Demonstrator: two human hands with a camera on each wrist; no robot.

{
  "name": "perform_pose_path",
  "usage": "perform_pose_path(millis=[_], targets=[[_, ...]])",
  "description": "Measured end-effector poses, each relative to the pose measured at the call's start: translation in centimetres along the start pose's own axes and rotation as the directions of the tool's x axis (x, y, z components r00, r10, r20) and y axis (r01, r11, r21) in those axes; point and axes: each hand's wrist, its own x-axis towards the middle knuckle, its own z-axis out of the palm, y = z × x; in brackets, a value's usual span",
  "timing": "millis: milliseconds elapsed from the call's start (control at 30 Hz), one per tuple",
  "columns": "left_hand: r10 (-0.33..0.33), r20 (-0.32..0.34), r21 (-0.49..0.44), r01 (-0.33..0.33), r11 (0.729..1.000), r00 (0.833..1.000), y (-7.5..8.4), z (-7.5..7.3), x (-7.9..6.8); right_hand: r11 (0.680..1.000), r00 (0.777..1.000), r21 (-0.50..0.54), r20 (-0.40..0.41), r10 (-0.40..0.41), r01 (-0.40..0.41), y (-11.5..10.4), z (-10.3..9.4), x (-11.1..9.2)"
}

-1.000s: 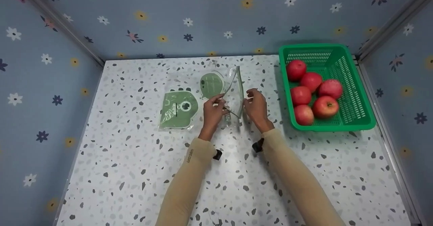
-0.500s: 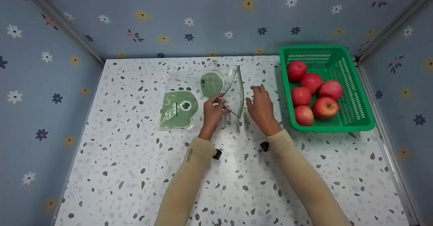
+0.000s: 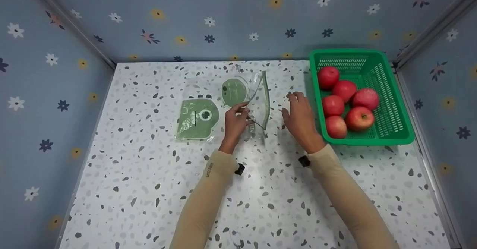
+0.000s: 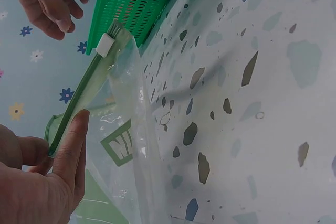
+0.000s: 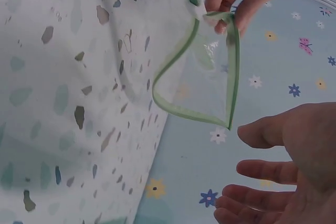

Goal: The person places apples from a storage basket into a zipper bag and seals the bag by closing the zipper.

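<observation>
The clear bag (image 3: 234,92) lay on the bench (image 3: 149,189) with its long axis running left to right and its mouth pointing right, towards the basket (image 3: 361,141). The left hand (image 3: 235,125) pinched the near side of the mouth; the right hand (image 3: 300,120) was apart from it, between bag and basket, thumb and fingers loosely spread. Only the head view showed the apples (image 3: 359,118) and the bag's large one-eyed print (image 3: 198,120). The left wrist view brought out a white slider (image 4: 105,45); the right showed the green rim (image 5: 233,66) gaping in a loop.
</observation>
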Motion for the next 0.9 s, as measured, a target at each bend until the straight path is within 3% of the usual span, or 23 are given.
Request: perform_pose_path(millis=[367, 900], targets=[[0.001, 0.008, -0.022, -0.001, 1.0, 1.0, -0.2, -0.1, 0.0, 0.994, 0.997, -0.1, -0.065, -0.041, 0.035, 1.1, -2.2, -0.9], [0.011, 0.007, -0.009, -0.011, 1.0, 1.0, -0.2, -0.1, -0.1, 0.998, 0.998, -0.052, -0.049, 0.031, -0.033, 4.2, -5.1, -2.2]])
